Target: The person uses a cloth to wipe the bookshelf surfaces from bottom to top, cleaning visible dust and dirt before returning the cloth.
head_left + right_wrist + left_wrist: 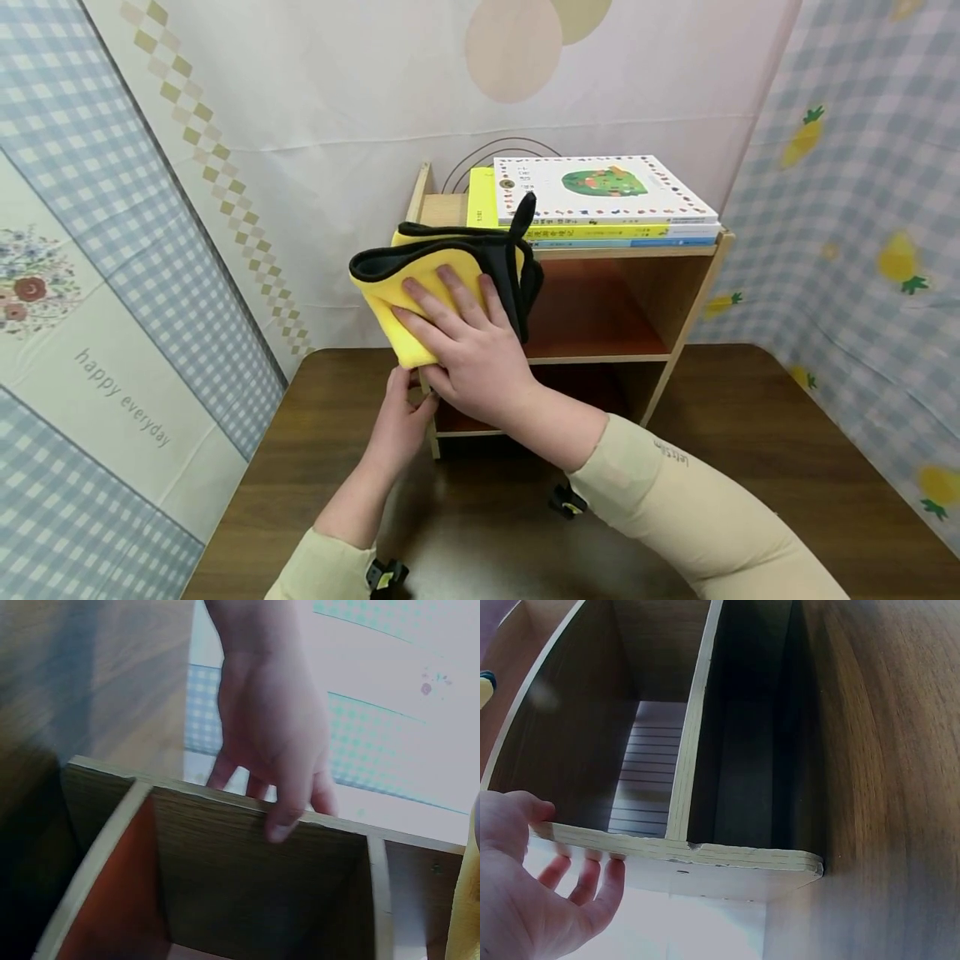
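Note:
A folded yellow cloth (386, 304) with black trim and a hanging loop lies against the upper left part of a small wooden shelf (692, 325). My right hand (487, 358) presses on the cloth's front, its straight fingers spread over the yellow side. Just below, my left hand (397, 429) grips the shelf's left side panel (742, 859). In the right wrist view the left thumb is on the panel's inner face, the other fingers behind it. At that view's right border only a strip of the cloth shows. The cloth hides the shelf's upper left corner in the head view.
Several picture books (600, 196) lie stacked on top of the shelf. The shelf stands on a dark wooden table (315, 467). Behind it hangs a pale cloth backdrop (337, 200), with checked fabric (862, 250) along the right side.

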Motion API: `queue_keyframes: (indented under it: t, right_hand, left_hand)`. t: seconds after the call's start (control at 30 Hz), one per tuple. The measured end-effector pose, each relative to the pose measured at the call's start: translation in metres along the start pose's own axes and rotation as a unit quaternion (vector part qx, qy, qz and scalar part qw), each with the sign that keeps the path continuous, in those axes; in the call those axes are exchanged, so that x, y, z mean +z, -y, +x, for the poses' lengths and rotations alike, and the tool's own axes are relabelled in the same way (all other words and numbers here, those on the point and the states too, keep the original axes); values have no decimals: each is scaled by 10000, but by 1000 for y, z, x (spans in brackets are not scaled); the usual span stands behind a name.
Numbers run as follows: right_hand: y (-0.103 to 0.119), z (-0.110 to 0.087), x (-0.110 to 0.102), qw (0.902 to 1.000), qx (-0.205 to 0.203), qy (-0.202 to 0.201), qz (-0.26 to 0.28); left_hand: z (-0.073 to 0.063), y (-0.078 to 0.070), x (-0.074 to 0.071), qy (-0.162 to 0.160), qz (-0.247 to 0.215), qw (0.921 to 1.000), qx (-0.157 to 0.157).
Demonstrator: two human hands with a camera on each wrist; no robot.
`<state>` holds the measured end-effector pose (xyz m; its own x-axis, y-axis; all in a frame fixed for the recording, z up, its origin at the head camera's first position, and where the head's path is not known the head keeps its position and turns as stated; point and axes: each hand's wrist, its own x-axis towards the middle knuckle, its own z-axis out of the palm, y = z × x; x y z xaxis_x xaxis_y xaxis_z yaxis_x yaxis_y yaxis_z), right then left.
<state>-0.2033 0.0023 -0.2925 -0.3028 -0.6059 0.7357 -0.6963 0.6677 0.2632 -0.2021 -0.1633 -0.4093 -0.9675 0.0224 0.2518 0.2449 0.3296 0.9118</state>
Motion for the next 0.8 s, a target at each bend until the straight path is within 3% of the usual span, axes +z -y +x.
queue_keyframes:
  t: [0.4,0.67,0.8]
  right_hand:
    - [9,-18,18,9995,-61,297,16]
    - [13,-33,25,9972,63,687,279]
    - [14,-43,28,9956,89,855,382]
  left_hand:
    - [3,4,-1,-59,86,9996,279]
    - [7,2,0,-107,20,9958,914]
    - [6,3,1,-125,-4,9943,1059]
